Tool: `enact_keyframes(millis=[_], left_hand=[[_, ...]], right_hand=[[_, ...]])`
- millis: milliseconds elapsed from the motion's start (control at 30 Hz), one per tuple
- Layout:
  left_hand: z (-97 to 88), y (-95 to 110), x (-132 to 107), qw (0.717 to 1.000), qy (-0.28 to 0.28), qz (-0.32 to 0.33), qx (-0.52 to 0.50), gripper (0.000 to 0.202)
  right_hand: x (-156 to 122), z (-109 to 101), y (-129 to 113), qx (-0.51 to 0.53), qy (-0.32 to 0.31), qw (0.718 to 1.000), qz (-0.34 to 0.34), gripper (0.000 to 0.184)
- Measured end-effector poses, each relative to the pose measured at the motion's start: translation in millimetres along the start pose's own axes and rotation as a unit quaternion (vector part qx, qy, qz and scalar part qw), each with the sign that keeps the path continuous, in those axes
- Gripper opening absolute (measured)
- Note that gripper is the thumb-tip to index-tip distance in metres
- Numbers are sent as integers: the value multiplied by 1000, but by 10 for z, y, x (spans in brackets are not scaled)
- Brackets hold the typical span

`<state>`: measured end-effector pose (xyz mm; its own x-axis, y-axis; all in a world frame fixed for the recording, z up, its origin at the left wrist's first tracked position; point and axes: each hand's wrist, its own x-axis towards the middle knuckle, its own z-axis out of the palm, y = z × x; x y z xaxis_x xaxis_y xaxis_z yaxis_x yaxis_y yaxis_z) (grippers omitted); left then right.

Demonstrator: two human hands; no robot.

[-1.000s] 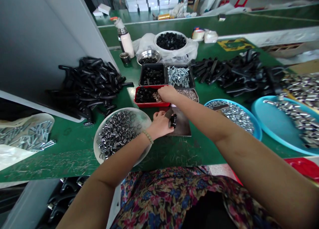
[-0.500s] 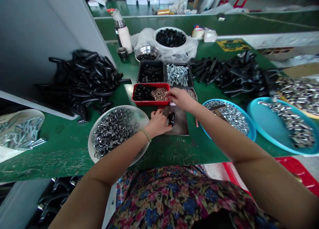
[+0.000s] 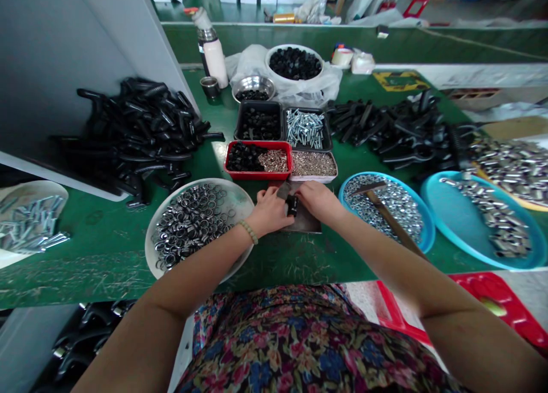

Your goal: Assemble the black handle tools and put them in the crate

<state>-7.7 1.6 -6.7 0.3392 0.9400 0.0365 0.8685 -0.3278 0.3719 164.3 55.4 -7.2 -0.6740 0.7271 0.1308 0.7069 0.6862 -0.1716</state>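
My left hand (image 3: 270, 211) is closed around a small black plastic part (image 3: 293, 205) over a flat metal plate (image 3: 309, 223). A grey metal blade-like piece (image 3: 283, 189) shows beside its fingers. At the part's right side, my right hand (image 3: 315, 201) has its fingertips pinched together; whatever they hold is too small to make out. Just beyond the hands stands a red tray (image 3: 258, 175) with black pieces and small copper-coloured pins. Next to it is a tray of tiny metal pins (image 3: 314, 163).
A white bowl of metal rings (image 3: 194, 225) stands left. On the right, a hammer (image 3: 391, 215) lies across a blue basin of small metal parts (image 3: 429, 233). Black handle-like parts (image 3: 145, 125) are heaped left, more (image 3: 398, 125) right. Black trays, one with screws (image 3: 305, 128), stand behind.
My right hand has moved from the copper-coloured pins in the red tray down to the black part beside my left hand. My left hand keeps its hold.
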Motion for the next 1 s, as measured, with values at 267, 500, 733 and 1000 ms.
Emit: enact_keyframes(millis=[267,500,733,1000], left_hand=[[8,10,12,1000,0,-2,6,54],[19,-8,18,1000,6,1,-3,57],[27,-8,9,1000,8,-15,-17,57],[26,4,-20,1000,8,-4,-6,56]], right_hand=[[-660,-282,399,-158,44,966,200,45],[-1219,-437,689,-160,-47,910,381,37],[-615,-626,-274,99,-20,973,206,34],[-536,-584,-191,62,-78,968,231,35]])
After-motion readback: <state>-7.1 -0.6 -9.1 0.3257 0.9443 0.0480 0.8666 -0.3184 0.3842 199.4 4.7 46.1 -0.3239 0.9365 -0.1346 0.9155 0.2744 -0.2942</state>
